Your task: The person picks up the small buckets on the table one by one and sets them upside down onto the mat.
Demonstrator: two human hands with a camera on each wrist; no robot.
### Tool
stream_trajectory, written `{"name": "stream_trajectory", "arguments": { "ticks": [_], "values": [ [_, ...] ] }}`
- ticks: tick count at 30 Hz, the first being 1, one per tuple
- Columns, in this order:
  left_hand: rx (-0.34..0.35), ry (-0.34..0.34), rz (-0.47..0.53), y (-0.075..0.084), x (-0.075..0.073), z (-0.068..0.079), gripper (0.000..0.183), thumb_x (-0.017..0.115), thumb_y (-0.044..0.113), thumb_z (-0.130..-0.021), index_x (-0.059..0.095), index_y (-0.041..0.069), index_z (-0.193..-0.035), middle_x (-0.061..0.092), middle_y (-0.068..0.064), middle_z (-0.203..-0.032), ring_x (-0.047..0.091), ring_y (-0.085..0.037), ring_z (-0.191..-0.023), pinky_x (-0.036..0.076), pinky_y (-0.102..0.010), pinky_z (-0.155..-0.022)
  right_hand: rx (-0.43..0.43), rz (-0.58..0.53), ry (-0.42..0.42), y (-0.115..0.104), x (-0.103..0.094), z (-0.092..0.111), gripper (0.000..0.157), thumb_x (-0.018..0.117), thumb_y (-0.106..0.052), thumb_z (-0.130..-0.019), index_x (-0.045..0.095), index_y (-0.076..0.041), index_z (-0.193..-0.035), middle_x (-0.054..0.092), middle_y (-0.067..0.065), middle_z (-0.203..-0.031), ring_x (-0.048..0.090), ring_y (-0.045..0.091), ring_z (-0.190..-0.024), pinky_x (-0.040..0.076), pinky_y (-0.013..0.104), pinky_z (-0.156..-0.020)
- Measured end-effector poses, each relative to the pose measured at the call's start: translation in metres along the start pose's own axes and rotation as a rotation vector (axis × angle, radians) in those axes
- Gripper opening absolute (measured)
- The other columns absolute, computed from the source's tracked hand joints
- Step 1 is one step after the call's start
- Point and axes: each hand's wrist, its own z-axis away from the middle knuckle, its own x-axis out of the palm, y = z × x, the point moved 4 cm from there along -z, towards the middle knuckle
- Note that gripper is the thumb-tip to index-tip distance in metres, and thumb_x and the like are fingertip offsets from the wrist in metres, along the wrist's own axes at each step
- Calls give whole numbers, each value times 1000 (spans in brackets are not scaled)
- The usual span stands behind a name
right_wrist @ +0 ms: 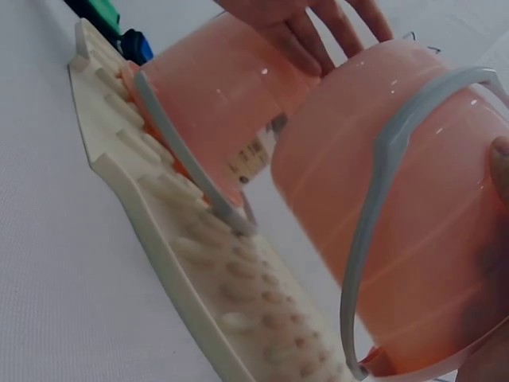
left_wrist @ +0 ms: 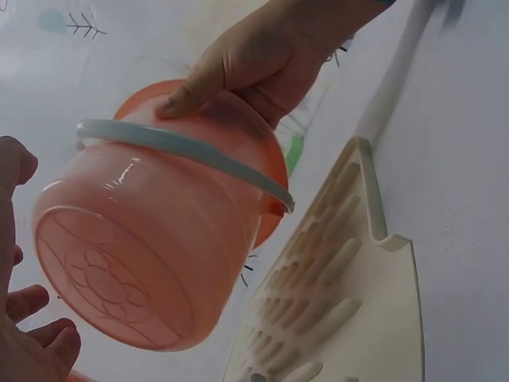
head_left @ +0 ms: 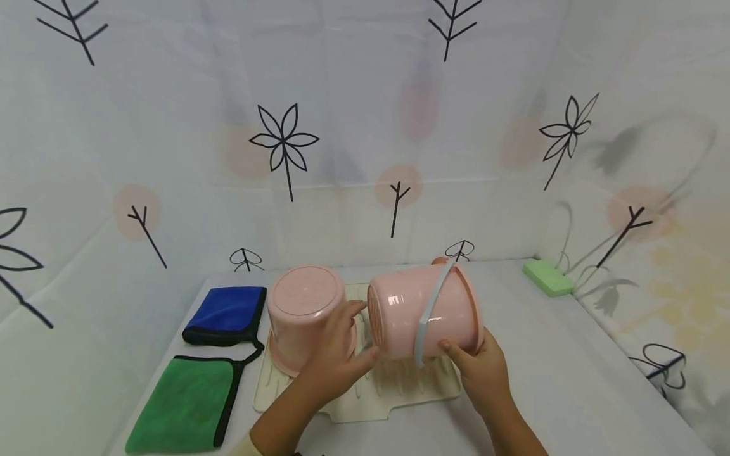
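In the head view my right hand (head_left: 483, 375) grips the rim of a pink bucket (head_left: 402, 316), thumb on its outer wall. This bucket lies on its side in the air above a cream draining tray (head_left: 360, 411), with its base toward the left and its pale grey handle (head_left: 430, 310) hanging round it. My left hand (head_left: 336, 361) has its fingers spread between the held bucket's base and a second pink bucket (head_left: 305, 316), which stands upside down on the tray's left part. A flower pattern marks the held bucket's base (left_wrist: 111, 278) in the left wrist view.
Left of the tray lie a folded blue cloth (head_left: 225, 310) and a folded green cloth (head_left: 182, 402), both edged in black. A light green sponge (head_left: 547, 277) sits at the back right of the white table (head_left: 547, 380), near the patterned wall covering (head_left: 353, 76).
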Motion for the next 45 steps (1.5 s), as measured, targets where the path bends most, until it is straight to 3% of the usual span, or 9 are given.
{"name": "stream_trajectory", "arguments": {
  "ticks": [6, 15, 19, 25, 29, 34, 38, 42, 45],
  "values": [
    [-32, -9, -68, -3, 15, -17, 99, 77, 57, -87, 22, 34, -166, 23, 6, -171, 26, -23, -158, 35, -62, -120, -10, 5, -7, -1, 1, 1, 66, 86, -30, -88, 56, -1, -138, 68, 15, -129, 66, 5, -109, 52, 12, -89],
    [-75, -78, -73, -8, 25, -39, 136, 90, 63, -70, -6, 48, -165, -2, 12, -176, 7, -25, -163, 26, -65, -123, -12, 2, -9, -2, 0, 0, 65, 86, -27, -89, 56, 0, -139, 68, 16, -130, 65, 1, -108, 51, 11, -89],
    [-103, -124, -104, -10, 24, -44, 144, 93, 65, -62, -9, 52, -163, -6, 10, -177, 4, -29, -163, 27, -69, -121, -24, -10, -19, -2, 0, 0, 62, 86, -24, -89, 56, 1, -138, 68, 17, -130, 66, 1, -108, 52, 12, -88],
    [-49, -151, -162, -9, 23, -48, 155, 98, 60, -56, -14, 48, -163, -13, 11, -175, 12, -34, -162, 33, -62, -120, -67, -29, -44, -1, 0, -2, 56, 85, -16, -89, 59, 1, -135, 72, 11, -121, 70, 7, -105, 55, 17, -87],
    [-2, -159, -212, -6, 25, -45, 156, 101, 55, -53, -7, 45, -166, -4, 4, -175, 26, -37, -157, 42, -58, -115, -73, -25, -62, 1, -2, -3, 53, 85, -14, -89, 59, 0, -134, 74, 4, -116, 70, 7, -104, 55, 17, -87],
    [64, -127, -256, -4, 27, -45, 138, 98, 56, -57, 13, 37, -163, 13, -9, -169, 40, -37, -146, 49, -53, -108, -88, -18, -81, 0, -5, -2, 53, 82, -13, -91, 58, 1, -136, 73, 6, -119, 70, 6, -105, 55, 17, -88],
    [95, -93, -311, 1, 27, -45, 130, 94, 62, -59, 18, 35, -161, 19, -11, -165, 45, -37, -140, 52, -53, -104, -105, -32, -100, 1, -5, -2, 54, 80, -10, -93, 55, 2, -139, 72, 4, -120, 70, 7, -106, 56, 18, -88],
    [131, -49, -393, 10, 24, -47, 128, 91, 66, -58, 21, 34, -160, 23, -12, -162, 47, -37, -137, 53, -52, -102, -180, -19, -142, 3, -6, -6, 57, 79, -6, -93, 52, -1, -143, 71, 1, -123, 69, 7, -109, 56, 19, -89],
    [168, -20, -456, 19, 20, -49, 128, 90, 69, -56, 23, 34, -159, 24, -14, -161, 47, -36, -136, 52, -53, -103, -247, 67, -197, 5, -8, -12, 68, 82, -7, -90, 47, -7, -149, 68, 2, -128, 66, 7, -113, 54, 21, -93]
  ]
}}
